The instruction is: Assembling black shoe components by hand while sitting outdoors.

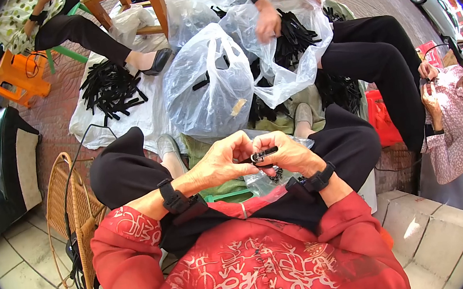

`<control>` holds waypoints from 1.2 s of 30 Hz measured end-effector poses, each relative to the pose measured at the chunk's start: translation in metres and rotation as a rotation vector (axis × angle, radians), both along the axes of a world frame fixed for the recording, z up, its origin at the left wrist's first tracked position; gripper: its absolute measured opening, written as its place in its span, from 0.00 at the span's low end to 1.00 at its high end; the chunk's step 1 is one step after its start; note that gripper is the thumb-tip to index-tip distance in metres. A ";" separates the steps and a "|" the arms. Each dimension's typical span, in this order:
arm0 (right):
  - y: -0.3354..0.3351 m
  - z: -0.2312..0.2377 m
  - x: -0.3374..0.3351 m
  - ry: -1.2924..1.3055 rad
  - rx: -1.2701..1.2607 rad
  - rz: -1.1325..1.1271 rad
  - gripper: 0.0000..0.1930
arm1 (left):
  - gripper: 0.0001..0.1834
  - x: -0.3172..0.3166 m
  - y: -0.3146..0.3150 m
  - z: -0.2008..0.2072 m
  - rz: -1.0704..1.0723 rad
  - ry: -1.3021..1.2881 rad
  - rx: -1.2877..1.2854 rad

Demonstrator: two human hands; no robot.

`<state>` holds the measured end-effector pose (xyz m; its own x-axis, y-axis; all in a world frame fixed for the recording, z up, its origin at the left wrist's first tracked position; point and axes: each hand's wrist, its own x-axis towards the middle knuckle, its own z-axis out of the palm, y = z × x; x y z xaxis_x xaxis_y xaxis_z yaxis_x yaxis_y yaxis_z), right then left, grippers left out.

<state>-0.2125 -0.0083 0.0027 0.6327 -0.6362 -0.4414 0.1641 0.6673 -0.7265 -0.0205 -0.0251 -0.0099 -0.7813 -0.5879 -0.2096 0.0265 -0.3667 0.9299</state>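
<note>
So we've got a slim black strip with a silvery clip pinched between our left hand and right hand, on our side of the bulging clear-plastic bag, and a loose fingertip grip could drop it.

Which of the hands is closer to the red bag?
The right. The right hand is left of the red bag, with a knee between them in the picture; the left hand is farther left.
</note>
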 end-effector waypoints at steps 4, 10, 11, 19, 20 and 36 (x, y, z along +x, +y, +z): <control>-0.004 0.002 -0.005 0.024 0.097 0.093 0.07 | 0.14 0.002 0.001 0.001 -0.019 -0.084 -0.130; -0.004 -0.008 -0.005 0.007 0.037 0.184 0.13 | 0.13 0.001 0.002 0.018 0.049 -0.120 -0.035; -0.003 -0.008 -0.004 0.006 0.039 0.185 0.13 | 0.13 0.000 0.003 0.017 0.050 -0.121 -0.034; 0.002 0.000 0.000 -0.087 0.095 0.111 0.07 | 0.07 0.010 -0.006 0.025 -0.026 0.045 0.368; 0.002 0.000 -0.001 -0.086 0.094 0.108 0.07 | 0.06 0.008 -0.005 0.024 -0.018 0.111 0.375; 0.001 0.005 -0.010 -0.132 0.255 0.203 0.06 | 0.08 0.014 -0.009 0.029 -0.377 -0.092 0.296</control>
